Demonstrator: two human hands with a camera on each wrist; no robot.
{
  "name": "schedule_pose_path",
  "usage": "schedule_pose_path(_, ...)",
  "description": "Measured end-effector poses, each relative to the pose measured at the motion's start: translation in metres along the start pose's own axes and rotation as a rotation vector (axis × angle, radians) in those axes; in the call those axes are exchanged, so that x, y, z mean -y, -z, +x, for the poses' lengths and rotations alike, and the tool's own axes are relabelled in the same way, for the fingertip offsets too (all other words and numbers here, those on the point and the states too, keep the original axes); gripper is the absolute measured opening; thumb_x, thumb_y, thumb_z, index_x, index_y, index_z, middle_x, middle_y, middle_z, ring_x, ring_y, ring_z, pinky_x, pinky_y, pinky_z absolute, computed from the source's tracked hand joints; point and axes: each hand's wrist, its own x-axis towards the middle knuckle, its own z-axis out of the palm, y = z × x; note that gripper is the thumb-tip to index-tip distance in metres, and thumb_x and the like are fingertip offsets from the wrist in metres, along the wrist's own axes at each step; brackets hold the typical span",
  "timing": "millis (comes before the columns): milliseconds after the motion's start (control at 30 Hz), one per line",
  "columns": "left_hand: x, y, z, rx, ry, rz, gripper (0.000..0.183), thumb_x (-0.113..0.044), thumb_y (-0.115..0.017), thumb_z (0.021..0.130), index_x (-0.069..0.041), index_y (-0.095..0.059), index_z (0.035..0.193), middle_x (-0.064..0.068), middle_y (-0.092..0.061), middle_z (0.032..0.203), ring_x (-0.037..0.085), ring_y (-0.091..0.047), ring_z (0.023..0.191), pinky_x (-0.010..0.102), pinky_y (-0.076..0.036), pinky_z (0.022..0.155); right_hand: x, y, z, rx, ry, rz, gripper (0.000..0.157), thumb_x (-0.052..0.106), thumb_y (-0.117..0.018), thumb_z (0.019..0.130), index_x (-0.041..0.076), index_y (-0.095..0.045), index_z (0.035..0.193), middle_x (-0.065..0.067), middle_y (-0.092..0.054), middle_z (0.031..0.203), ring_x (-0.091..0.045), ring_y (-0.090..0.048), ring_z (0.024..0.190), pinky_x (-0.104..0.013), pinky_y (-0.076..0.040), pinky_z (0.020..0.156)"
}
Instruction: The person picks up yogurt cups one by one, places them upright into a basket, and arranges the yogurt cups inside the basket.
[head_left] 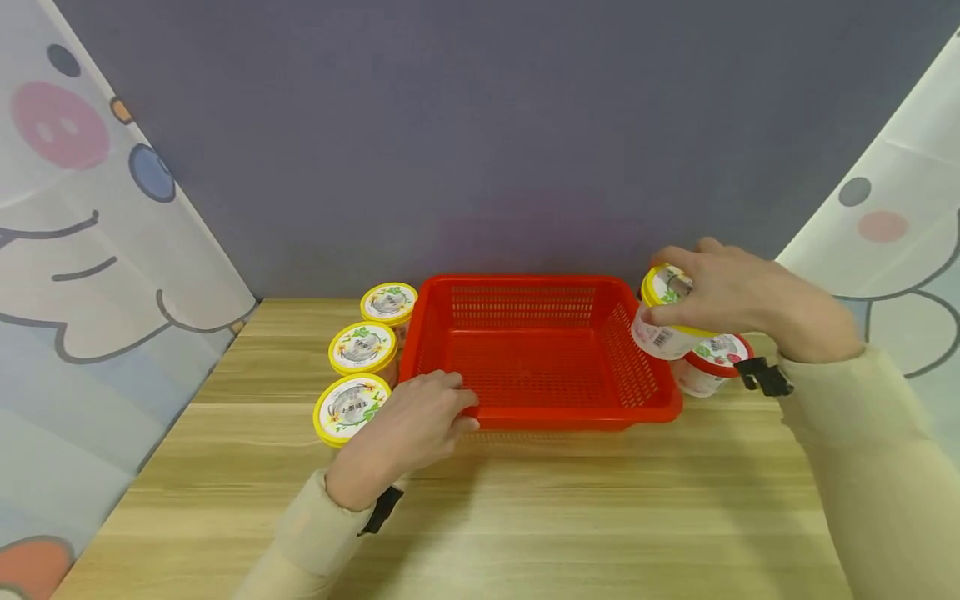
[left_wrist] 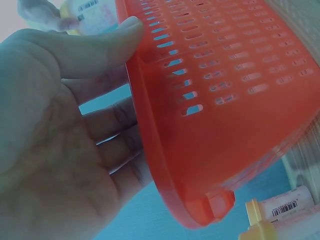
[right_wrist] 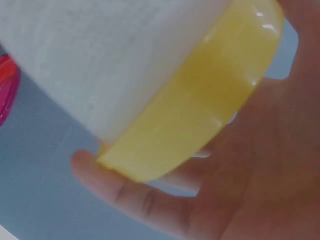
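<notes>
A red plastic basket with slotted walls stands on the table. My left hand grips its front rim near the left corner; in the left wrist view the thumb lies on the outer side of the basket wall and the fingers go behind the rim. Over the basket's right edge, my right hand holds a white tub by its yellow lid, thumb on one side and fingers on the other. Close up in the right wrist view, that tub is tilted. Partly beneath it stands a red-lidded tub.
Left of the basket, three yellow-lidded tubs stand in a row: a back one, a middle one and a front one partly behind my left hand. A grey wall rises behind the wooden table, with cartoon-printed curtains at the sides.
</notes>
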Motion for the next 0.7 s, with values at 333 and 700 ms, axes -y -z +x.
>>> schedule_pose_path(333,-0.003,0.000,-0.001,0.001,-0.001,0.022,0.011,-0.022,-0.079,0.089,-0.014,-0.071,0.087,-0.005,-0.050,0.075,0.015,-0.045,0.070,0.029,-0.045,0.067,0.015,-0.005,0.028,0.019,0.045,0.015,0.071,0.061,-0.066,0.087,0.025,-0.048,0.144,-0.019,-0.050,0.124,-0.036,-0.052,0.103,-0.048,-0.046,0.063)
schedule_pose_path(700,-0.004,0.000,0.000,0.017,0.002,0.007,0.010,-0.022,-0.078,0.090,-0.014,-0.073,0.090,-0.005,-0.051,0.077,0.015,-0.047,0.072,0.030,-0.046,0.070,0.020,-0.021,0.075,0.037,0.100,0.035,0.074,0.059,-0.063,0.088,0.020,-0.044,0.149,-0.021,-0.048,0.128,-0.039,-0.051,0.108,-0.055,-0.048,0.073)
